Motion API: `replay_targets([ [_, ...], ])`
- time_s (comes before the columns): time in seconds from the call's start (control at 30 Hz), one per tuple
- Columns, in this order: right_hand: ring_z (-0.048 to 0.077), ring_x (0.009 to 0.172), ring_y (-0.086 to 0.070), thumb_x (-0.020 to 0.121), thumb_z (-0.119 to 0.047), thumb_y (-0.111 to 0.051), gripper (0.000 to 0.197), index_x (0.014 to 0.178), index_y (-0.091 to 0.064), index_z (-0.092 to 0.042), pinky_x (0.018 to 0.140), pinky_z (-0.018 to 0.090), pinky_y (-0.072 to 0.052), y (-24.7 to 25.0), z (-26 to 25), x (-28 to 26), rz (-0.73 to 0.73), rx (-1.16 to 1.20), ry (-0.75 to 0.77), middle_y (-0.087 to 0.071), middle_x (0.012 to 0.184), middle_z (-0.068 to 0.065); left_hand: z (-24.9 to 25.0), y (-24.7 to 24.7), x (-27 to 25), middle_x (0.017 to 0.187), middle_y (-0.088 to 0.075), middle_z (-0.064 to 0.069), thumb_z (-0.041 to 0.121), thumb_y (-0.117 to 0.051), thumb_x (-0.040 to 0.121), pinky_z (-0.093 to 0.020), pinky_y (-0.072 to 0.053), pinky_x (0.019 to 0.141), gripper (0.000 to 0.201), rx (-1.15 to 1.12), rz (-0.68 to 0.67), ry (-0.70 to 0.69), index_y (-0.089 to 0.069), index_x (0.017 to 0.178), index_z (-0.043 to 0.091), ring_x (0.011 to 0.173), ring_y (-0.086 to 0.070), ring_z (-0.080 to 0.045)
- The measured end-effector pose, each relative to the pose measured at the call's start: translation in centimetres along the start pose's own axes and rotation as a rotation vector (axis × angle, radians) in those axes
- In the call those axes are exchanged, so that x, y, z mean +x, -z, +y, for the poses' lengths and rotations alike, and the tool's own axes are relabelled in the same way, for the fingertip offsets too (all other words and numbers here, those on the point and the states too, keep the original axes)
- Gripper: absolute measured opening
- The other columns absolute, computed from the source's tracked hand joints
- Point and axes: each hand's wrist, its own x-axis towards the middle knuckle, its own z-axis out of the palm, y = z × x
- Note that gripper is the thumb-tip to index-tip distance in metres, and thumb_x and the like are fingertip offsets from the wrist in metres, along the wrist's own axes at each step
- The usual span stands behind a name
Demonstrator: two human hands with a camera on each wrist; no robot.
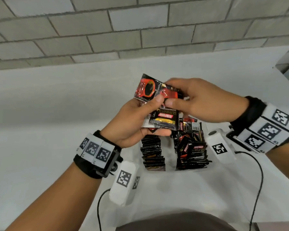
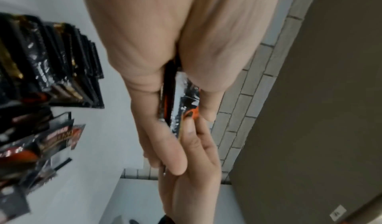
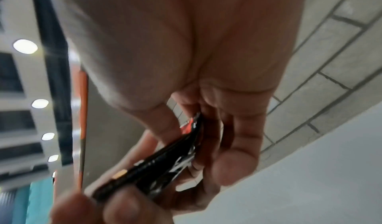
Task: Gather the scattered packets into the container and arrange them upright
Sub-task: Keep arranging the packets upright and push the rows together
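Both hands, the left hand [image 1: 132, 120] and right hand [image 1: 197, 100], pinch a bunch of packets [image 1: 158, 105] mid-frame; a loose grip could drop some onto the surface [image 1: 40, 105].

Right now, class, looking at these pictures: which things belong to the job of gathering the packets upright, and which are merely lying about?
Part of the job:
- held packets, gripped by left hand and right hand
- left upright row
- right packet pile, partly untidy

Just lying about:
- white marker blocks
- black cable
- white table
- brick wall

The container's walls cannot be made out.
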Motion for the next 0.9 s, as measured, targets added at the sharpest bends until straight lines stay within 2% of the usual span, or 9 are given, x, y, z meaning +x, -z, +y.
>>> replay_targets([
  [0.07,0.004,0.096,-0.061,0.099,-0.039,-0.054,0.033,0.130,-0.054,-0.028,0.079,0.018,-0.046,-0.5,0.1,-0.8,-0.052,-0.176,0.018,-0.063,0.110,-0.013,-0.6,-0.3,0.1,0.094,-0.076,-0.005,0.031,-0.058,0.095,-0.027,-0.059,0.054,0.034,0.000,0.020,0.015,-0.062,0.121,0.010,0.082,-0.076,-0.022],
  [0.13,-0.001,0.100,-0.054,0.096,-0.054,-0.048,0.049,0.140,-0.047,-0.031,0.083,0.013,-0.041,-0.8,0.2,-1.6,-0.089,-0.202,0.029,-0.054,0.113,-0.018,-1.3,-0.1,0.3,0.092,-0.075,-0.006,0.025,-0.056,0.101,-0.027,-0.057,0.051,0.028,0.009,0.032,0.017,-0.061,0.124,0.008,0.077,-0.074,-0.024],
  [0.27,0.005,0.095,-0.057,0.094,-0.064,-0.040,0.057,0.148,-0.037,-0.045,0.086,0.025,-0.048,-0.7,1.0,-3.1,-0.141,-0.175,0.025,-0.047,0.108,-0.019,-1.7,0.7,0.3,0.106,-0.072,-0.016,0.023,-0.060,0.100,-0.031,-0.055,0.048,0.036,0.104,0.039,-0.024,-0.056,0.131,0.007,0.080,-0.072,-0.033],
  [0.4,0.009,0.096,-0.060,0.093,-0.063,-0.043,0.062,0.151,-0.034,-0.042,0.086,0.025,-0.049,-0.9,1.6,-4.3,-0.084,-0.099,0.008,-0.049,0.115,-0.018,-2.0,1.1,-0.3,0.127,-0.065,-0.019,0.017,-0.064,0.098,-0.038,-0.057,0.049,0.046,0.105,-0.013,-0.090,-0.047,0.140,0.022,0.087,-0.071,-0.039],
  [0.5,-0.001,0.103,-0.053,0.088,-0.066,-0.056,0.063,0.143,-0.043,-0.041,0.090,0.027,-0.050,-1.4,3.5,-6.1,-0.107,-0.281,-0.020,-0.046,0.117,-0.021,-2.2,2.2,-0.9,0.118,-0.068,-0.022,0.016,-0.060,0.096,-0.039,-0.058,0.048,0.044,0.092,0.022,-0.104,-0.048,0.137,0.006,0.077,-0.073,-0.036],
  [0.6,0.000,0.123,-0.037,0.077,-0.072,-0.067,0.087,0.149,-0.029,-0.041,0.105,0.023,-0.040,-3.1,5.1,-8.2,-0.303,-0.440,-0.094,-0.036,0.135,-0.022,-2.4,3.5,-1.8,0.107,-0.072,-0.022,0.017,-0.058,0.096,-0.037,-0.057,0.047,0.038,0.098,0.082,-0.104,-0.057,0.128,-0.003,0.071,-0.073,-0.034],
  [0.67,0.001,0.125,-0.034,0.076,-0.069,-0.070,0.096,0.153,-0.020,-0.040,0.106,0.020,-0.037,-4.4,5.6,-8.9,-0.355,-0.461,-0.141,-0.033,0.138,-0.022,-2.6,4.0,-2.3,0.104,-0.073,-0.021,0.018,-0.058,0.096,-0.036,-0.057,0.047,0.036,0.099,0.114,-0.099,-0.060,0.125,-0.003,0.070,-0.072,-0.034],
  [0.83,-0.003,0.100,-0.048,0.079,-0.049,-0.080,0.075,0.140,-0.037,-0.041,0.088,0.020,-0.045,-5.2,6.6,-8.4,-0.370,-0.328,-0.183,-0.046,0.107,-0.024,-3.4,4.4,-3.1,0.104,-0.073,-0.021,0.017,-0.058,0.097,-0.038,-0.057,0.048,0.033,0.085,0.171,-0.086,-0.060,0.124,-0.001,0.069,-0.072,-0.033],
  [0.9,0.000,0.100,-0.051,0.081,-0.045,-0.079,0.058,0.131,-0.051,-0.038,0.089,0.022,-0.045,-5.2,7.0,-7.6,-0.446,-0.331,-0.185,-0.049,0.108,-0.023,-3.7,4.4,-3.3,0.105,-0.073,-0.020,0.018,-0.058,0.096,-0.038,-0.057,0.048,0.034,0.074,0.178,-0.076,-0.060,0.124,-0.001,0.069,-0.072,-0.034],
])
